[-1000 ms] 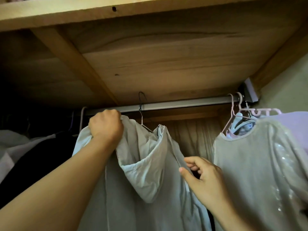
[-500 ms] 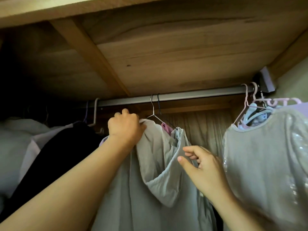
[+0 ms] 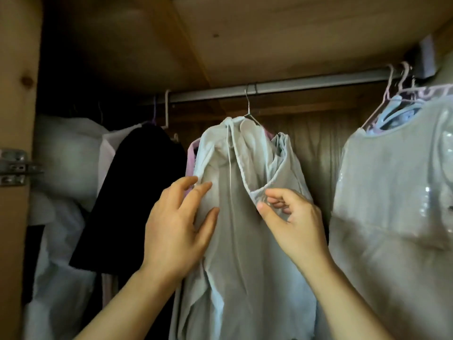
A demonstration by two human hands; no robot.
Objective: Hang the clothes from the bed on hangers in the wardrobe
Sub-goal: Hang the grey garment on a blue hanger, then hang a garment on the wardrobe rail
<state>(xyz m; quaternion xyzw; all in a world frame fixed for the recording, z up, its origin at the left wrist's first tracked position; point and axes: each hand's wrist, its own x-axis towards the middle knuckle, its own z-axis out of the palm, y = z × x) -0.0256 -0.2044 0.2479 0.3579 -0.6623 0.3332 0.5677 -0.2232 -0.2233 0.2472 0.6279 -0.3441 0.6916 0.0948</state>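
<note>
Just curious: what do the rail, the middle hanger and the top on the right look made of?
Rail: likely metal, matte grey with a faint sheen. Hanger: thin bare wire, probably steel. Top: pale fabric, seemingly sequinned, judging by its glinting flecks.

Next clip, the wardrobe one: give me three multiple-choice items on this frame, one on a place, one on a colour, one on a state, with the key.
1. Where does the pale grey hooded garment hang?
A. on the metal rail
B. on the door hinge
C. on the floor

2. What colour is the garment just left of it?
A. red
B. black
C. yellow

3. What is the left hand doing?
A. gripping the rail
B. holding a loose hanger
C. resting open-fingered on the hooded garment

Key: 1 A, its wire hanger hook sits over the rail. 2 B, the cloth is dark black. 3 C, the fingers lie spread on the fabric.
</note>
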